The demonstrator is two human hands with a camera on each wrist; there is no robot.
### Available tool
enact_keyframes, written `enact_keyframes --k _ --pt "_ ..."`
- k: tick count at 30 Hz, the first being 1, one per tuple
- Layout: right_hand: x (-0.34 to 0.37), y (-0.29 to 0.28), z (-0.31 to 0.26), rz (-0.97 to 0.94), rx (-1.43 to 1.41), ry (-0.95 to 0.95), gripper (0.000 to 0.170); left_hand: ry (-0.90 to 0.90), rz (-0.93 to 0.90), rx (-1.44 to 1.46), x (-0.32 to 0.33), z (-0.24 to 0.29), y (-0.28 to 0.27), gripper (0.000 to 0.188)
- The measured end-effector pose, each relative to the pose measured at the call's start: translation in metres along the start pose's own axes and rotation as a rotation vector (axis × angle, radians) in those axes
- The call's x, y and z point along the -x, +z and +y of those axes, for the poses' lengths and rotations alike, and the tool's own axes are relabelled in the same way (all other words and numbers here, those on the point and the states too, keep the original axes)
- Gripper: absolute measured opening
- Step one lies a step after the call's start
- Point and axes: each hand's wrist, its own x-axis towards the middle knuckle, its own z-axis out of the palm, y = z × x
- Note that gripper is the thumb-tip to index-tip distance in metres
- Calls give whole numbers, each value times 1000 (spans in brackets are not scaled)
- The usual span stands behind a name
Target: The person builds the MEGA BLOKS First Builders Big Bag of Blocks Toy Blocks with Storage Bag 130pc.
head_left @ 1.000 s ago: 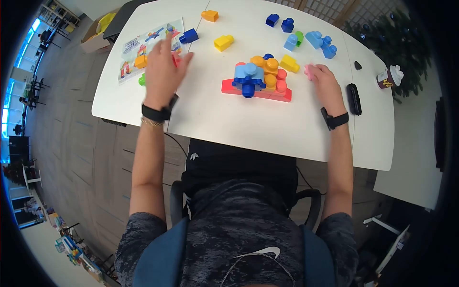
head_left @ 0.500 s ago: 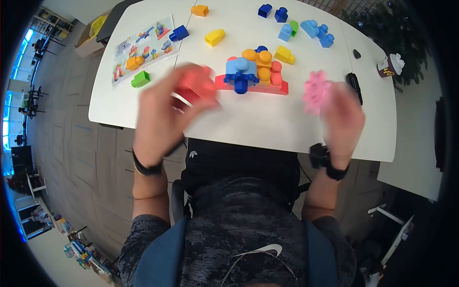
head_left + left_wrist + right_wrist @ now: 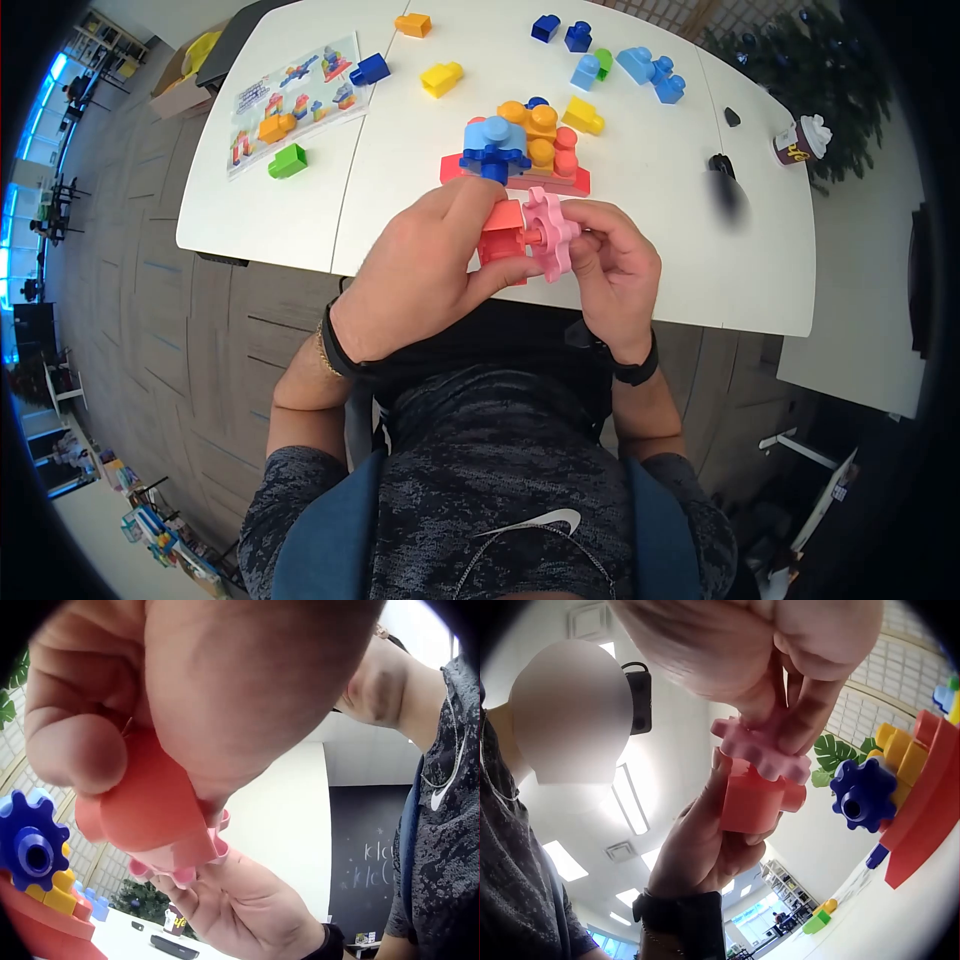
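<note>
My left hand [image 3: 420, 255] grips a red toy block [image 3: 503, 232] by its sides, fingers over the far side and thumb along the near one. With thumb and fingertips my right hand [image 3: 615, 265] pinches a pink gear [image 3: 550, 234]. The gear's short stem points at the block's side, right at its face. In the right wrist view the gear [image 3: 761, 750] lies close against the block [image 3: 754, 802]. Just beyond both hands stands a built model with a red base [image 3: 575, 182], yellow and light blue blocks and a dark blue gear [image 3: 495, 163].
Loose yellow blocks [image 3: 441, 79], dark blue blocks [image 3: 370, 69] and light blue blocks [image 3: 634, 64] lie across the white table [image 3: 700, 270]. A picture sheet [image 3: 330, 110] is at the left, a green block [image 3: 288, 161] near it. At the right are a black case [image 3: 722, 168] and a cup [image 3: 800, 142].
The left hand has picked up the red block from the left side; the right hand has lifted the pink gear. Both came together in front of the model.
</note>
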Motion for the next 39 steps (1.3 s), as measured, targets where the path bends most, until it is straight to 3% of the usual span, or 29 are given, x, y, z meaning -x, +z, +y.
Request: enact_keyframes --k 7,11,13,14,15,16,18,19,21,23,24,26,29,30,34,39 --pt "5 9 1 -2 11 73 26 -40 -53 -19 4 0 7 59" --pt "6 5 5 38 273 -72 27 62 21 36 12 -9 32 60" --pt "4 1 6 41 373 -152 30 58 59 307 12 -11 41 61" --pt "3 -1 5 -12 381 -211 37 -174 -32 502 14 -2 39 59" --pt "2 -2 4 -64 388 -269 45 -177 -32 506 13 -2 44 59" --pt "-1 -5 3 -64 389 -266 45 -186 -12 573 13 -4 50 58" --pt "-10 -11 3 40 421 -213 62 -191 6 640 8 -11 60 57" --pt "-14 -13 1 39 420 -213 62 -103 55 697 4 -15 65 59" --pt "-22 -18 -4 -128 59 68 75 -20 109 749 4 -16 67 62" --pt "-31 -33 -7 -177 212 16 74 -83 122 817 -3 -6 58 64" --pt "-35 -40 -5 -150 280 -60 73 -82 121 817 -6 -4 49 64" --pt "-49 -48 -3 -74 447 -182 70 177 241 175 -7 -10 26 63" --pt "-70 -61 15 -79 533 -196 67 142 294 2 -22 -34 11 71" --pt "-72 -59 21 -83 528 -196 67 128 254 -80 -28 -47 13 83" --pt "-84 -51 33 -222 596 -329 65 139 82 33 -39 -79 39 102" --pt "-86 -52 38 -243 536 -305 65 120 72 102 -40 -86 45 92"
